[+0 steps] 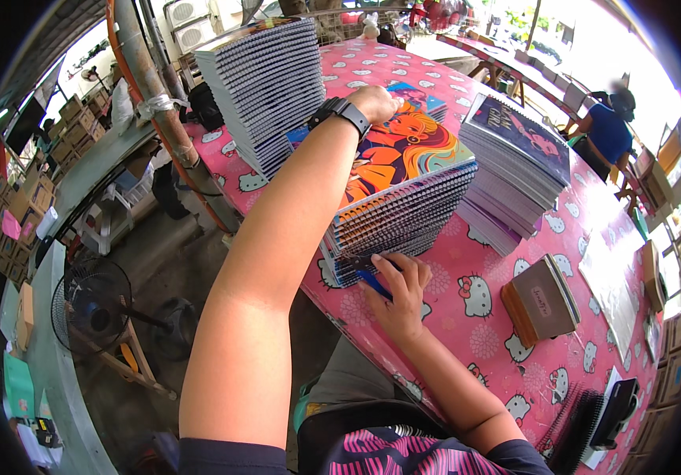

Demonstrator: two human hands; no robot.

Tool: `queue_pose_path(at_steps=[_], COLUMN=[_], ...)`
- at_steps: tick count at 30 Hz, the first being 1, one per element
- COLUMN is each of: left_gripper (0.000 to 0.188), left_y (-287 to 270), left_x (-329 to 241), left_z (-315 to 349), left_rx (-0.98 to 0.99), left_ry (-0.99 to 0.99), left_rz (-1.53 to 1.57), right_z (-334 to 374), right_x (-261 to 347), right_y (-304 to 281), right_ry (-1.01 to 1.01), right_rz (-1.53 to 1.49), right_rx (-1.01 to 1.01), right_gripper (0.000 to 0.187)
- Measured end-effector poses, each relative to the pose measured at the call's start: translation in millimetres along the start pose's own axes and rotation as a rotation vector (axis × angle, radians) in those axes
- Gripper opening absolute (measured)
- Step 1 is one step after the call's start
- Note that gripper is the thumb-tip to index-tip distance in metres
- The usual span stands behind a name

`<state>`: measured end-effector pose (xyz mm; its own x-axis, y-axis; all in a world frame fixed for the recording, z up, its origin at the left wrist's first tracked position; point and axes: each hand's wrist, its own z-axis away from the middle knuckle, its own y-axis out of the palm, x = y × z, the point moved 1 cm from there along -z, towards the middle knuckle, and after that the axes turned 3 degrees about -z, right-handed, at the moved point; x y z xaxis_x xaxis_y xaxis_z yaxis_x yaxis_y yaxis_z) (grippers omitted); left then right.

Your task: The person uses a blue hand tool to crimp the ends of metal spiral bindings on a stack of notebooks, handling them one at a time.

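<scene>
A stack of spiral-bound notebooks (404, 214) stands at the near edge of the table. Its top cover (404, 150) shows a figure with flowing orange hair. My left hand (376, 104), with a dark watch (342, 117) on its wrist, reaches over to the far end of this stack. Its fingers are curled, and what they hold, if anything, is hidden. At the stack's near lower corner my right hand (401, 297) closes around a blue-handled tool (374, 285); its dark end lies against the coil edges, its exact kind unclear.
A taller notebook stack (269, 95) stands at the left, and a leaning stack (511, 170) at the right. A small brown-covered pile (542, 301) and black coils (582, 423) lie on the pink patterned table (467, 340). A pole (158, 103), a fan (91, 305) and another person (606, 131) are around it.
</scene>
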<state>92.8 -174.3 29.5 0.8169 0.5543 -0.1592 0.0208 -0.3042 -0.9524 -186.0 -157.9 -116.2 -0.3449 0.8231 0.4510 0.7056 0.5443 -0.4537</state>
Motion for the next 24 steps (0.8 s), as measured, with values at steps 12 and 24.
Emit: queue_pose_path(at_steps=[12, 24], left_gripper=[0.045, 0.046], left_y=[1, 1], left_x=[5, 8], left_z=[2, -1], left_rx=[0.005, 0.018], left_ry=[-0.058, -0.116], left_rz=[-0.005, 0.058], right_z=[6, 37], right_x=[3, 10], right_y=[-48, -42], right_ry=[0.692, 0.269], right_rz=[-0.701, 0.367], right_rx=[0.826, 0.758], right_gripper=[0.025, 0.058])
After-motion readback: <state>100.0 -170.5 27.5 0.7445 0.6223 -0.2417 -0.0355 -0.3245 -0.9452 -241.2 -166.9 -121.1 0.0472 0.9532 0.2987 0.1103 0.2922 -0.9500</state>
